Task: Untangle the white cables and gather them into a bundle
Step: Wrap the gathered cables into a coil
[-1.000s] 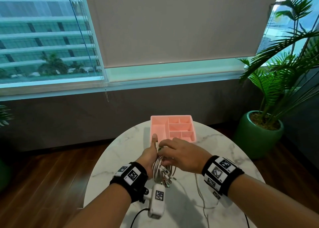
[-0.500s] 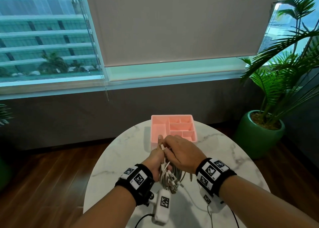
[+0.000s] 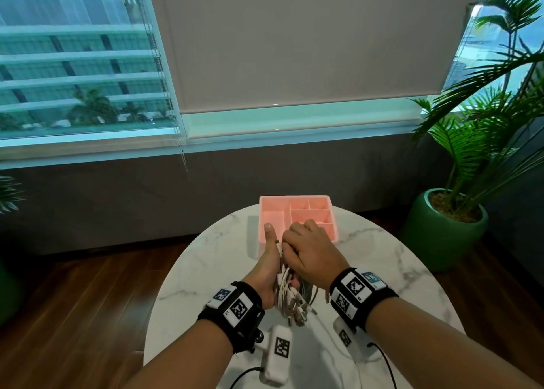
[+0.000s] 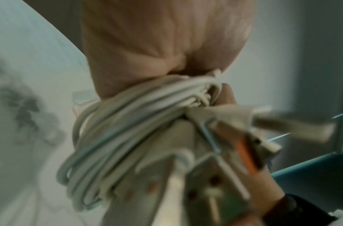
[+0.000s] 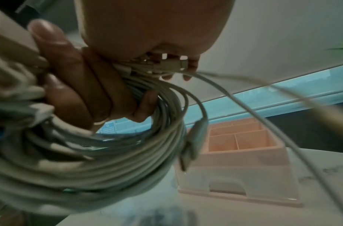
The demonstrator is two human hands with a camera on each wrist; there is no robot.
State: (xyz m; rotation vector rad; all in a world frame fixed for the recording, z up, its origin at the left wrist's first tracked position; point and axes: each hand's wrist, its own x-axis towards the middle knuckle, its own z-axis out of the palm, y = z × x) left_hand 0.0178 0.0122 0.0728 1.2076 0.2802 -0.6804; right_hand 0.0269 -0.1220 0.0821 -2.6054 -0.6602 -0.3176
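- Round marble surface (image 3: pixel 206 274) carries a pink divided organizer tray (image 3: pixel 272 212) at its far edge.
- Left hand (image 3: pixel 266 266) grips the coiled white cables (image 3: pixel 290 297) above it; right hand (image 3: pixel 313 253) pinches their connector ends.
- One loose cable strand (image 5: pixel 244 107) trails free; it may snag the tray and pull the coil undone.
- Dangling USB plugs (image 3: pixel 297 315) could slip out if either hold loosens.

The left hand (image 3: pixel 268 266) straightened its thumb toward frame top, while the right hand (image 3: pixel 312 254) closed tighter over the white cables (image 3: pixel 290 299).
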